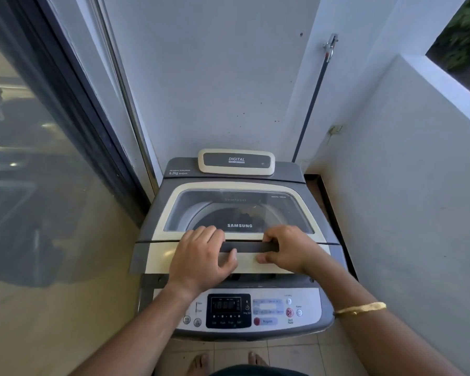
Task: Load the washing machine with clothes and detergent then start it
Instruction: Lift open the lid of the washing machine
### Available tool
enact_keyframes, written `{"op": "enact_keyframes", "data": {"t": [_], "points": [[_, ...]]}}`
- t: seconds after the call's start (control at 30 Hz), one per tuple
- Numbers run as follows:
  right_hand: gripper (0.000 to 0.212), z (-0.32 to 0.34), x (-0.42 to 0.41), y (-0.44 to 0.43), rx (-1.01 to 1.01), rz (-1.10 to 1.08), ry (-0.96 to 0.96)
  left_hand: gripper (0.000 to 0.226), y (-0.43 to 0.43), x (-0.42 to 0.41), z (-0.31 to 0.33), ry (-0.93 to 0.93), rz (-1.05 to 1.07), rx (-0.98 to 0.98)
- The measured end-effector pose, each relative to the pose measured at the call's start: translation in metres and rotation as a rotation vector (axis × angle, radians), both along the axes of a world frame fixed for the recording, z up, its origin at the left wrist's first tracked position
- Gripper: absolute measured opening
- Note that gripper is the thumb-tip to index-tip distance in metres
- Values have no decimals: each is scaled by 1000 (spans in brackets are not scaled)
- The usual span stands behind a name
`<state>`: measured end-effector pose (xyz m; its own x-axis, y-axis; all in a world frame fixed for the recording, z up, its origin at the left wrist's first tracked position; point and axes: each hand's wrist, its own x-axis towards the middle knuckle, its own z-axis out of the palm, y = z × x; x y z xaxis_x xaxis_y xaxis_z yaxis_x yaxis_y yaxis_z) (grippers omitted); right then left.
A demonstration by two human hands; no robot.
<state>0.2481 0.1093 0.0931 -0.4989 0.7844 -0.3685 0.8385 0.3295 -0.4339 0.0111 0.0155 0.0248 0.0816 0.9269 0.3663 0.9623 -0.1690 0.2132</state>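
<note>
the handle bar [248, 246] of the washing machine lid [160, 256] is clasped by left hand [201, 256] and right hand [288, 248]; stiff, light, hinged plastic is judged, best lifted evenly between them.

White walls [215, 90], glass door [38, 158], tiled floor [291, 354]

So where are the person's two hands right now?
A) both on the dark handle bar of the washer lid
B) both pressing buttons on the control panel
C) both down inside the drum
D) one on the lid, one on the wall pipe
A: the left hand and right hand both hold the handle bar on the lid, above the control panel.
</note>
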Motion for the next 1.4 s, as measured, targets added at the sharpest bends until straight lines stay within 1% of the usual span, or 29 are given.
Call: {"op": "enact_keyframes", "data": {"t": [0.13, 0.3, 0.43, 0.57, 0.7, 0.83, 1.0, 1.13, 1.23, 1.33, 1.4], "points": [[29, 43, 0, 8, 113, -18, 73, 33, 20, -6, 36, 21, -17, 147], [27, 95, -11, 48, 287, -39, 171, 34, 75, -22, 93, 45, -38, 274], [25, 118, -26, 96, 368, -53, 206, 37, 131, -36, 124, 49, -28, 314], [28, 129, -43, 150, 443, -81, 208, 37, 187, -47, 144, 18, -15, 328], [32, 130, -59, 193, 493, -102, 167, 39, 229, -57, 148, -10, -5, 301], [32, 121, -69, 217, 540, -108, 140, 40, 253, -68, 141, 14, -11, 278], [31, 91, -67, 204, 726, -86, 162, 39, 240, -66, 118, 96, 14, 292], [29, 81, -62, 194, 808, -82, 177, 40, 232, -63, 116, 74, 16, 306], [30, 83, -62, 188, 818, -73, 167, 40, 227, -65, 117, 27, 12, 292], [30, 89, -59, 182, 788, -42, 162, 39, 224, -64, 117, -30, 25, 292], [26, 92, -51, 175, 755, -34, 253, 36, 220, -60, 117, -71, 28, 298]]}}
